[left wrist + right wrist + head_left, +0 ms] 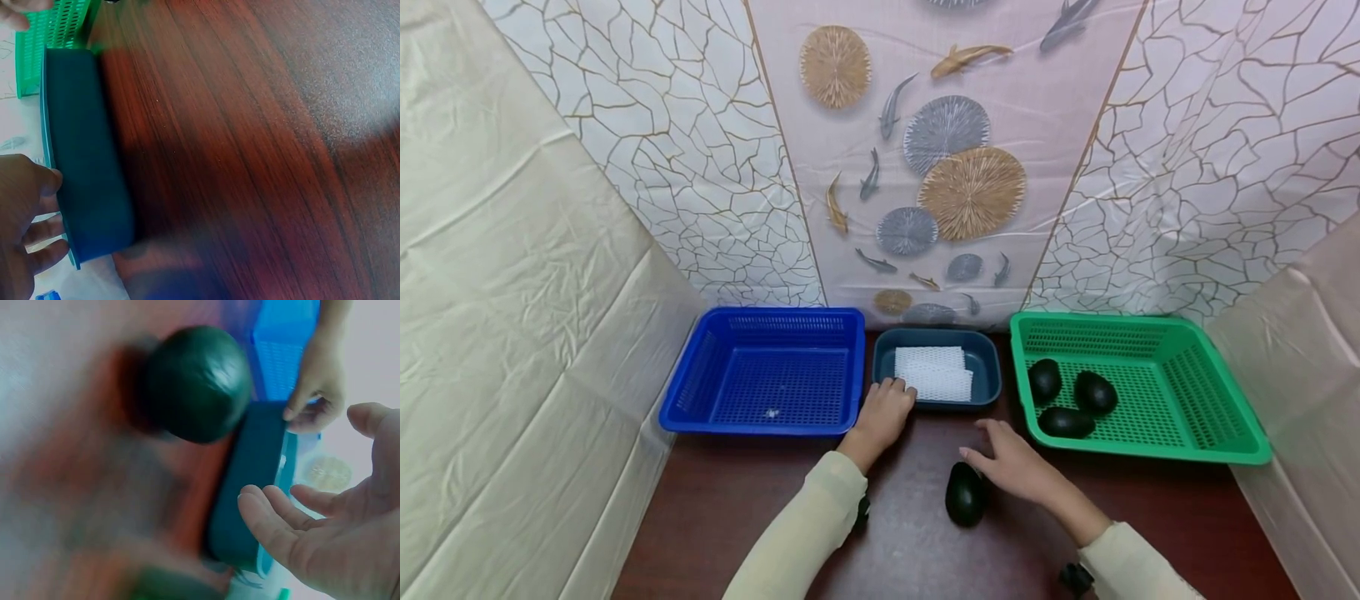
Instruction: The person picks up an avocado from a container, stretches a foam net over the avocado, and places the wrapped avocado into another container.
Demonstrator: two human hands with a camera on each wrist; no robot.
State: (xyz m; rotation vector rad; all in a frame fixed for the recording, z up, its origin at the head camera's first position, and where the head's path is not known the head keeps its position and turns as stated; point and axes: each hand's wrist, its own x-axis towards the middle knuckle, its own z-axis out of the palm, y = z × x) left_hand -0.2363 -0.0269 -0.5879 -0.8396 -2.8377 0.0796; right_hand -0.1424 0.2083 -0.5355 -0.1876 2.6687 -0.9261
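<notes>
A dark teal tray (991, 400) holds white foam netting sleeves (934, 375). My left hand (883, 412) grips the tray's rim at its near left corner; in the left wrist view the thumb and fingers of the left hand (25, 219) bend over the edge. A dark green avocado (965, 496) rests on the table in front of the tray. My right hand (1018, 467) is just beyond and right of it, fingers apart and holding nothing. In the right wrist view, the right hand (337, 531) shows its spread fingers, with the avocado (199, 384) apart from them.
On the right, a green basket (1210, 454) contains several dark avocados (1095, 393). A blue basket (760, 430) stands on the left with a small white scrap (771, 412) inside. The brown table (895, 533) meets patterned cloth behind and cream cloth at both sides.
</notes>
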